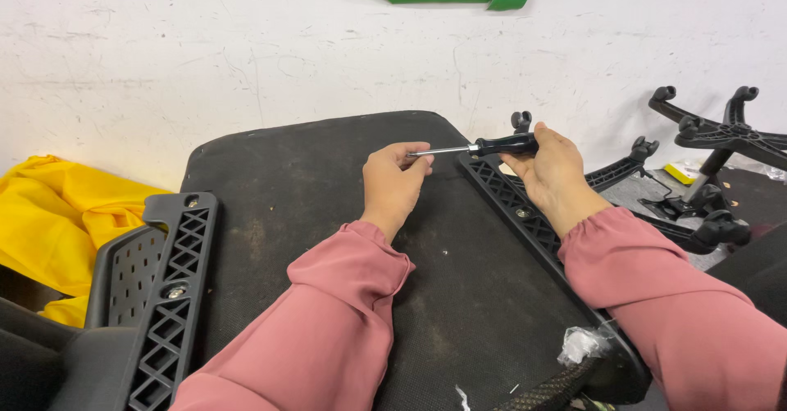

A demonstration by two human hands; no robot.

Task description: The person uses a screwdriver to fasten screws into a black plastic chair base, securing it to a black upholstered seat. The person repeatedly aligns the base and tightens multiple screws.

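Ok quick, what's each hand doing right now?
Left hand: fingers pinching the metal tip of the screwdriver.
Right hand: closed around the screwdriver's black handle.

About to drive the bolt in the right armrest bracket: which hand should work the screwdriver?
Probably the right hand: it already grips the screwdriver by its black handle, just above the right armrest bracket. The left hand only pinches the tip.

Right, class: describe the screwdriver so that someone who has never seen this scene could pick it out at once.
Start at the big black seat pad lying flat before the white wall. Above its far right edge, the two hands meet: the right hand grips a black handle, and the left hand pinches the tip. That is the screwdriver, the only thing with a thin shiny metal shaft; the black lattice armrests beside it are broad plastic.
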